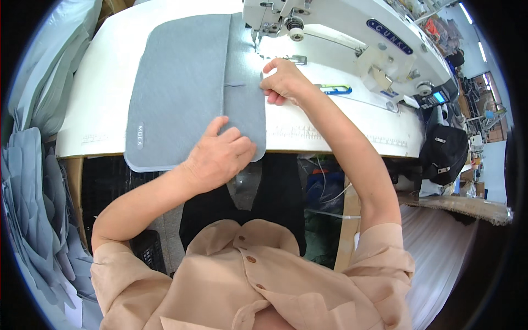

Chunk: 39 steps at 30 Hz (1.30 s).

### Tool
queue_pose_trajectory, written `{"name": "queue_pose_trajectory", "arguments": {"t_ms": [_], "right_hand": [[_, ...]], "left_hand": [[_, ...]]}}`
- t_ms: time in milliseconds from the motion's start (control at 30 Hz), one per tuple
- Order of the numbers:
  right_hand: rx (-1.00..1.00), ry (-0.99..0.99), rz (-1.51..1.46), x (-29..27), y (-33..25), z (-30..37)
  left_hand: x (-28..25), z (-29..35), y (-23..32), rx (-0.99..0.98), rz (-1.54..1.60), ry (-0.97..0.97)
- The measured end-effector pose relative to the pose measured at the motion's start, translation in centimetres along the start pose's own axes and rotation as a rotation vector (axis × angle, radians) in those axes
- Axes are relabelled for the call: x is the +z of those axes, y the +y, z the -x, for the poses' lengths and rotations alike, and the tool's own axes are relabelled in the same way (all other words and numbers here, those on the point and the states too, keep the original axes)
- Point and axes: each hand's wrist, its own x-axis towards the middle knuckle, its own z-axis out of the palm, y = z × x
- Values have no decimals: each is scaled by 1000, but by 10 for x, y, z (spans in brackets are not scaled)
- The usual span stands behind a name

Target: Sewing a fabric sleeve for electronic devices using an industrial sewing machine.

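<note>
A flat grey fabric panel [179, 88] with rounded corners lies on the white sewing table. It has a lengthwise seam, a small tab and a pale label. My left hand [223, 154] is over its near right corner, fingers curled and closed at the edge, the thumb hidden. My right hand [283, 82] pinches the panel's right edge just nearer me than the needle, thumb and index finger together. Under the lit needle and presser foot [256, 44] of the white sewing machine [341, 27] lies the panel's far right part.
A green and blue cutter [335, 89] lies right of my right hand. Grey cut pieces [27, 181] hang in stacks at the left. A black bag [446, 154] hangs by the table's right end, near a small control screen [438, 98]. A ruler strip [308, 132] runs along the front edge.
</note>
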Motion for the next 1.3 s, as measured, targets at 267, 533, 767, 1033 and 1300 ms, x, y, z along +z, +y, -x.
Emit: {"name": "queue_pose_trajectory", "arguments": {"t_ms": [267,533,767,1033,1300], "right_hand": [[43,47,-143,-9,-3,-37],[108,49,-145,-10,-8,-43],[124,142,-207,-3,-9,-45],[-103,212,-341,-6,16,-32],[-479,413,-385,11,46,-10]], "left_hand": [[19,-30,-67,72,51,-2],[40,-54,-120,81,-11,-49],[54,-75,-160,-6,-14,-50],[65,-79,-152,-116,-85,-29],[75,-87,-127,-308,-184,4]]}}
